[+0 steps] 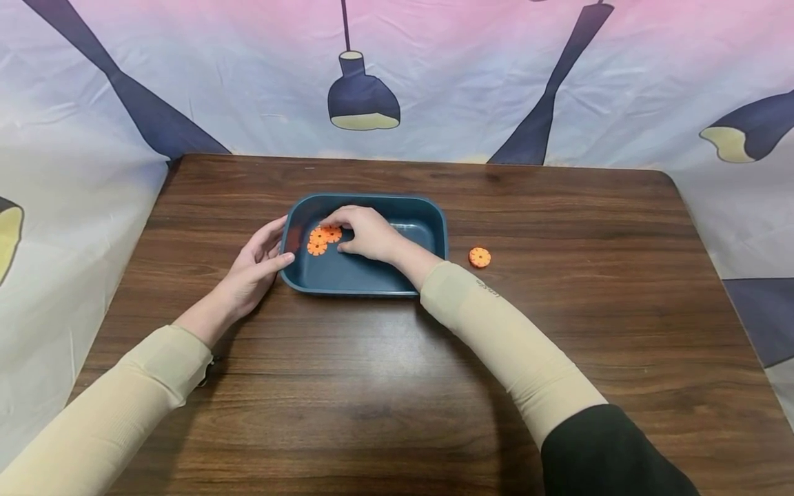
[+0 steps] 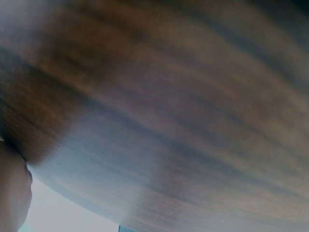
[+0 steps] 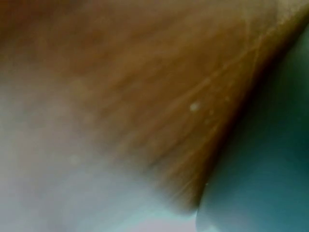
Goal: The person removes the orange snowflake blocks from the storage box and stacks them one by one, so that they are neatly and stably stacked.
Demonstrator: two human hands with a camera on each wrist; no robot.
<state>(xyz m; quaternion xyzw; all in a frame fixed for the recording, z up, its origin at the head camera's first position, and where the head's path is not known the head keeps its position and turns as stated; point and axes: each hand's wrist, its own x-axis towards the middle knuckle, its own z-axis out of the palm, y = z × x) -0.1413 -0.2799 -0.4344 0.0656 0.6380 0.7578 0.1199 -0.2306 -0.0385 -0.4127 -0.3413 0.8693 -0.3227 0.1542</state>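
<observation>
In the head view, a dark blue plastic tub stands on the table. Several orange notched plastic discs lie overlapping at its left end. My left hand grips the tub's left end, thumb at the rim and fingers along the outer wall. Reaching in over the tub's front side, my right hand has its index fingertip over the discs, thumb apart from it and just right of them. The right hand's other fingers are partly hidden. Right of the tub lies another orange notched disc.
The brown wood-grain table reaches back to a printed cloth backdrop. Both wrist views are blurred: table surface fills the left one, and the tub's blue wall edges the right one.
</observation>
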